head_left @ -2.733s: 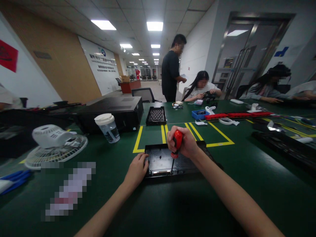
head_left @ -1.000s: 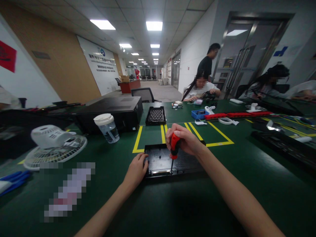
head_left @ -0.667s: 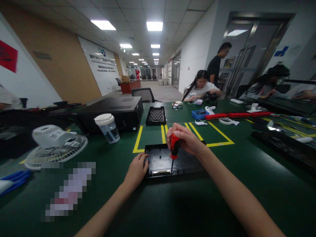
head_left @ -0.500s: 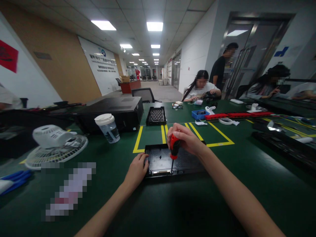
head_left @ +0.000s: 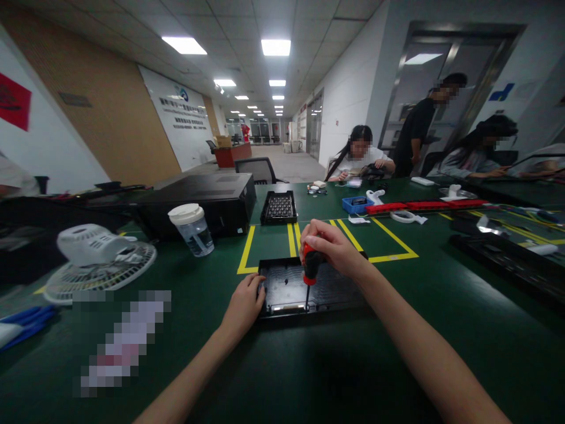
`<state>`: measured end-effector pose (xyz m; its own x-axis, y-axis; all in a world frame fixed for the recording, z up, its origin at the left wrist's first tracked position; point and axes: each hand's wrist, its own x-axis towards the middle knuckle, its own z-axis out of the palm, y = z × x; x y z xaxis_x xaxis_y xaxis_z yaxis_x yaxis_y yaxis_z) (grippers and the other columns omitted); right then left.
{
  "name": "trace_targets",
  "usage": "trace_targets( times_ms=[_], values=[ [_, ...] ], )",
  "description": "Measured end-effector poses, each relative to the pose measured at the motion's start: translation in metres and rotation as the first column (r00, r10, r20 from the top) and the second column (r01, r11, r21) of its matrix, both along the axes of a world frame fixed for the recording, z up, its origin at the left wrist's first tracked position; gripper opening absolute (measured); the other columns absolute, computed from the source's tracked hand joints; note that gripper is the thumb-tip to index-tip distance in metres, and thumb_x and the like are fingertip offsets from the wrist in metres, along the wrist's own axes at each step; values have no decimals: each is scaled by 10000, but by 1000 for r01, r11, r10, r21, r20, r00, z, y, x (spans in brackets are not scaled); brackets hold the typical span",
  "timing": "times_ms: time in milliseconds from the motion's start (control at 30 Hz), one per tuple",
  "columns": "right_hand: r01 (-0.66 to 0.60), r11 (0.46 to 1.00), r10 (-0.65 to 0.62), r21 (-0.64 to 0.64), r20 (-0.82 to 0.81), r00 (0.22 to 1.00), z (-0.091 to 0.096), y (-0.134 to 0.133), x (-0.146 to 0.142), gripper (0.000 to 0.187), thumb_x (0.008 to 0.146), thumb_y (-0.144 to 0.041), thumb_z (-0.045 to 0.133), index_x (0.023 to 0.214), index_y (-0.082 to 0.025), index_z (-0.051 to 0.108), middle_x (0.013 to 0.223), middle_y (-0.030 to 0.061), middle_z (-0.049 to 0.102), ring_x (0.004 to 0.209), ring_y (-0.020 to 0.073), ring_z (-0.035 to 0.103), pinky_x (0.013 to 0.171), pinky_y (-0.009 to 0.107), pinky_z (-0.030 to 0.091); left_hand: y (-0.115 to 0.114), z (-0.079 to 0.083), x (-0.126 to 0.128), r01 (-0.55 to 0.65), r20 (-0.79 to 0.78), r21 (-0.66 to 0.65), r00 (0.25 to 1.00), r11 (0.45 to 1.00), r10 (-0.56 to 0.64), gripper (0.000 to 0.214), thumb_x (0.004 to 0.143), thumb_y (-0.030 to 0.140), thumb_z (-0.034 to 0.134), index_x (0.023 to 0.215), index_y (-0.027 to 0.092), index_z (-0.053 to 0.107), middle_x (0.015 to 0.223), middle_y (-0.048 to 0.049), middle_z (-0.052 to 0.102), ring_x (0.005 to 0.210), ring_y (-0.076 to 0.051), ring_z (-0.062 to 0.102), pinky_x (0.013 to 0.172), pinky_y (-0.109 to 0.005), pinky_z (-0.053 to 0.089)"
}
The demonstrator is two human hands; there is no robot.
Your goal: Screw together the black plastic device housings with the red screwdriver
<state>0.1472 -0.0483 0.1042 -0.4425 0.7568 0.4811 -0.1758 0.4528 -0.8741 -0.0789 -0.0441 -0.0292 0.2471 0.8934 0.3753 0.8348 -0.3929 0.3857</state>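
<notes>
Right hand (head_left: 332, 250) gripped red-handled screwdriver (head_left: 309, 270) upright, tip down in black tray (head_left: 286, 288); left hand (head_left: 245, 306) pressed tray's near-left edge, fingers curled on rim.

My visible body consists of 2 bare forearms, each ending in 1 bare hand: left hand (head_left: 244, 305), right hand (head_left: 335, 252). Both forearms are slender, smooth and uncovered along the whole length in view, wrists included.
</notes>
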Motion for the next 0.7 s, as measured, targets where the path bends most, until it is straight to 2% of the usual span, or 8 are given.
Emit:
trace_targets(
  times_ms=[467, 700],
  values=[
    [127, 991, -131, 48, 107, 985, 4, -3, 0, 228, 794, -328, 537, 680, -179, 409, 672, -19, 470, 556, 88, 480, 489, 215, 388, 1, -2, 0, 7, -4, -3, 1000, 1000, -7, 261, 842, 227, 378, 1033, 180, 550, 1104, -85, 534, 1014, -204, 525, 916, -362, 413],
    [205, 969, -225, 139, 144, 964, 7, -4, 1, 258, 794, -323, 538, 643, -172, 395, 668, -21, 460, 553, 76, 427, 464, 200, 321, 0, 1, 0, 5, -8, -18, 1000, 1000, -5, 264, 842, 227, 375, 1030, 172, 552, 1104, -90, 533, 1004, -205, 526, 910, -369, 418]
  ],
)
